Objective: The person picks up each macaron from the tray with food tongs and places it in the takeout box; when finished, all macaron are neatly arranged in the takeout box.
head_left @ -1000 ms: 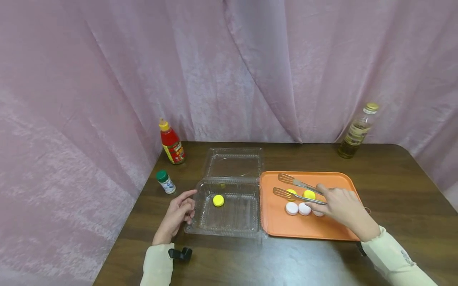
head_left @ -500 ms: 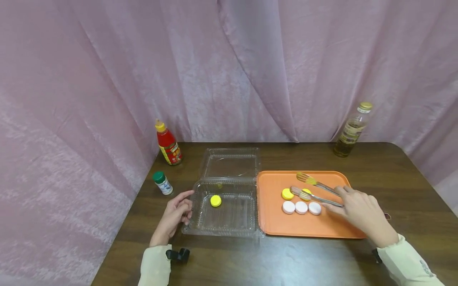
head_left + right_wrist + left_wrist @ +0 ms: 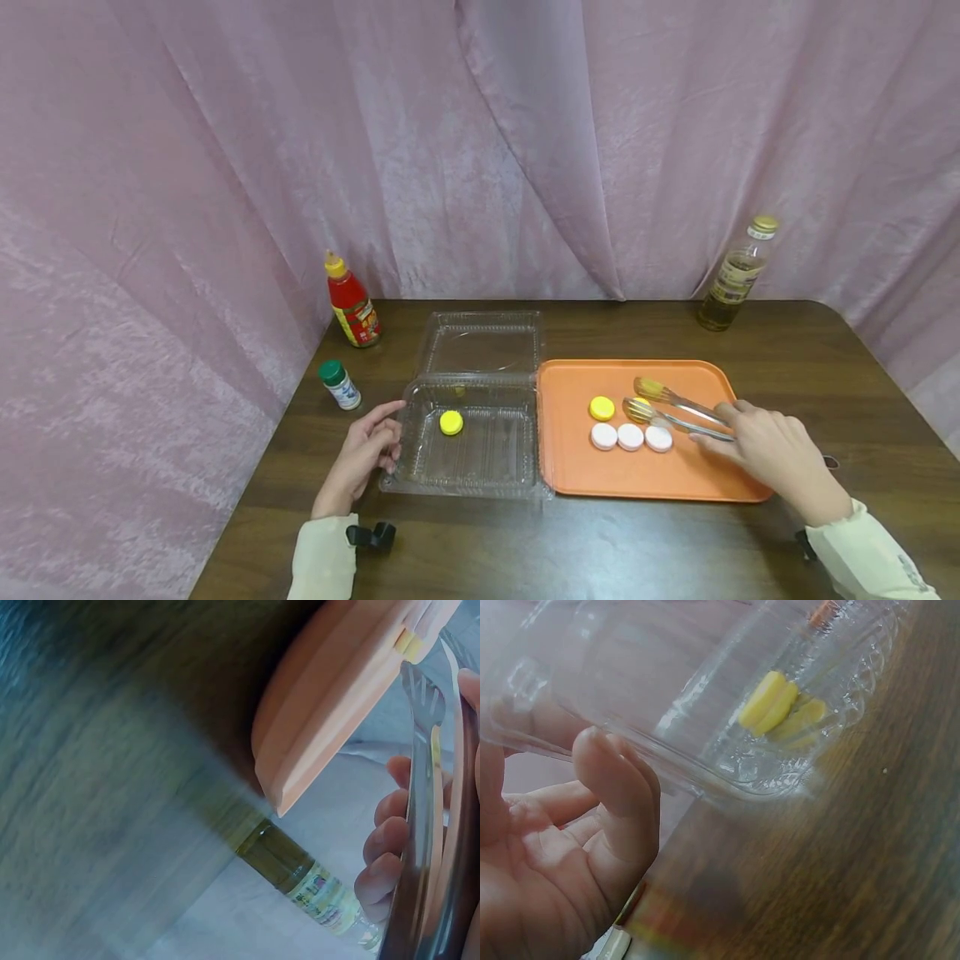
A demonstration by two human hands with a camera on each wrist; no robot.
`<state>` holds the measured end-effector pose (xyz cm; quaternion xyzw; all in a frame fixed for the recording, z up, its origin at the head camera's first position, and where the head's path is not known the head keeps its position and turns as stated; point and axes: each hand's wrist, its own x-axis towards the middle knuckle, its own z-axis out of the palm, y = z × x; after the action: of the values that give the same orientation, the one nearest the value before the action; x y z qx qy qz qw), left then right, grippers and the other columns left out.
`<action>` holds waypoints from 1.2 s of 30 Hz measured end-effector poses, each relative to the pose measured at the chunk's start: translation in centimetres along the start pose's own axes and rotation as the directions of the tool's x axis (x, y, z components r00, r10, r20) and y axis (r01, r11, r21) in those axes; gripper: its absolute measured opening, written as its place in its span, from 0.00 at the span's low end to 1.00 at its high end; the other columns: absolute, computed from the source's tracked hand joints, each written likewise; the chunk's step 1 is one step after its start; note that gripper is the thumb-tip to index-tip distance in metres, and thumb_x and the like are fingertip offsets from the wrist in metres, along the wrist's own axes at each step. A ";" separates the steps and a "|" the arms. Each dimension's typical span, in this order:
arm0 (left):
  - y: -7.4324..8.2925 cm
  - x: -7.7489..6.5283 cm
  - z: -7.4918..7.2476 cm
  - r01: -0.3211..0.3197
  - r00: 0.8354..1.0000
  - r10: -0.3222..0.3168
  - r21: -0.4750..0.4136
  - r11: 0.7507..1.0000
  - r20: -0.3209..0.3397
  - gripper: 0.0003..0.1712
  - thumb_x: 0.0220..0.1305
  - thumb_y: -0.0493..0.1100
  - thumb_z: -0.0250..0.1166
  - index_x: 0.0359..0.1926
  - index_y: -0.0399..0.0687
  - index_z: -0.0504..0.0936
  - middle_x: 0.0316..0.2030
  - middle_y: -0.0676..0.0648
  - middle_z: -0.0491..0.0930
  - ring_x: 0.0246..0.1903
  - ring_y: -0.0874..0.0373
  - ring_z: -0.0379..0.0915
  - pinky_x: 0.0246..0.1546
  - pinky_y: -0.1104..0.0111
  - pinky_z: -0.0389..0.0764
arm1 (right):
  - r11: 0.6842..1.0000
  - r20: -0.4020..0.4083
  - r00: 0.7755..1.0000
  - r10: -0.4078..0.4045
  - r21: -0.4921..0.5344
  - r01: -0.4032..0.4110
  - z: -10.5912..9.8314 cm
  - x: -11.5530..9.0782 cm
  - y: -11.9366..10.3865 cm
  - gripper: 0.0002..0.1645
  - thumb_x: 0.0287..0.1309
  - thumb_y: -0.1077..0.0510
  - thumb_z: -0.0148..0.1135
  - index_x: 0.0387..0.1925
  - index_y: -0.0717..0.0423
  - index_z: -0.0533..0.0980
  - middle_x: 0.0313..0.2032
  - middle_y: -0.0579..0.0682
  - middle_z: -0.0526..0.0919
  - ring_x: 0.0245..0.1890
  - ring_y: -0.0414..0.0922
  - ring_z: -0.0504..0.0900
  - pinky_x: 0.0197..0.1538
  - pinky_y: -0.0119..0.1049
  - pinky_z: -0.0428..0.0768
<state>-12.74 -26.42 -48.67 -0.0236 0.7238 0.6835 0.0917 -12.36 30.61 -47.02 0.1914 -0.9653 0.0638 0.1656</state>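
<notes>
My left hand point(image 3: 365, 452) holds the left rim of an open clear plastic clamshell container point(image 3: 487, 477); the left wrist view shows fingers on both sides of that rim. One yellow macaron point(image 3: 451, 422) lies inside the container. In my right hand point(image 3: 776, 450) is a pair of metal tongs point(image 3: 693, 417), pinched between thumb and fingers. The tongs' slotted tips are spread, one on each side of a yellow macaron point(image 3: 638, 408) on an orange tray point(image 3: 585, 471), partly covering it. Left of it on the tray sits another yellow macaron point(image 3: 602, 407), with three white macarons point(image 3: 630, 437) in a row in front.
A red sauce bottle point(image 3: 352, 304) and a green-capped shaker point(image 3: 341, 385) stand at the table's left edge. At the back right is an oil bottle point(image 3: 731, 287). The container's lid point(image 3: 483, 342) lies folded back toward the pink curtain point(image 3: 525, 150).
My right hand and the tongs have moved right across the tray, and the tips now straddle the right-hand yellow macaron. The left hand stays at the container's rim. The head view shifts slightly.
</notes>
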 end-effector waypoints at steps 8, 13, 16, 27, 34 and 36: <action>0.2 -0.2 0.0 0.003 1.000 -0.003 -0.005 1.000 -0.002 0.32 0.64 0.27 0.52 0.70 0.35 0.66 0.33 0.43 0.73 0.23 0.58 0.69 0.18 0.72 0.74 | 0.999 -0.011 0.999 -0.042 -0.007 0.042 -0.1 0.2 0.1 0.23 0.48 0.40 0.74 0.27 0.51 0.74 0.18 0.42 0.64 0.13 0.40 0.61 0.12 0.40 0.61; 0.2 -0.3 -0.1 0.006 1.000 -0.006 -0.006 1.000 -0.003 0.32 0.64 0.28 0.53 0.71 0.35 0.66 0.33 0.42 0.74 0.23 0.58 0.70 0.18 0.73 0.74 | 0.997 -0.040 0.997 -0.073 -0.002 0.073 -0.1 0.3 0.2 0.22 0.45 0.42 0.75 0.27 0.51 0.75 0.17 0.40 0.63 0.13 0.40 0.61 0.12 0.40 0.60; 0.0 -0.3 -0.2 0.004 1.000 -0.004 -0.008 1.000 0.001 0.32 0.64 0.28 0.53 0.71 0.35 0.66 0.33 0.43 0.74 0.23 0.59 0.70 0.18 0.73 0.74 | 0.996 -0.057 0.995 -0.087 0.000 0.087 -0.1 0.4 0.2 0.21 0.44 0.43 0.76 0.27 0.51 0.75 0.17 0.39 0.62 0.13 0.39 0.60 0.12 0.39 0.59; -0.4 0.0 -0.2 0.001 1.000 -0.001 -0.004 1.000 -0.020 0.32 0.63 0.29 0.52 0.70 0.38 0.67 0.34 0.41 0.74 0.23 0.58 0.71 0.18 0.72 0.76 | 0.985 -0.113 0.979 -0.173 -0.009 0.173 -1.3 2.2 -0.2 0.22 0.48 0.39 0.73 0.26 0.51 0.75 0.15 0.37 0.61 0.11 0.35 0.57 0.12 0.33 0.55; -0.3 0.1 -0.1 -0.007 1.000 0.007 0.005 1.000 0.002 0.32 0.64 0.28 0.52 0.71 0.36 0.66 0.34 0.41 0.74 0.23 0.58 0.70 0.18 0.72 0.76 | 0.983 -0.066 0.981 -0.184 -0.033 0.182 -2.3 3.5 -0.7 0.22 0.48 0.39 0.74 0.28 0.53 0.79 0.14 0.39 0.67 0.10 0.35 0.59 0.11 0.33 0.56; -0.2 0.1 -0.1 -0.004 1.000 0.004 0.004 1.000 0.004 0.32 0.64 0.28 0.52 0.71 0.36 0.66 0.33 0.41 0.74 0.23 0.58 0.70 0.18 0.72 0.76 | 0.981 -0.062 0.979 -0.194 -0.043 0.191 -2.6 4.0 -1.0 0.23 0.50 0.37 0.72 0.26 0.52 0.77 0.14 0.39 0.65 0.10 0.36 0.58 0.11 0.33 0.56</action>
<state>-12.80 -26.51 -48.87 -0.0207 0.7250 0.6823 0.0919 -14.72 28.80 -43.17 0.2786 -0.9373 0.0358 0.2062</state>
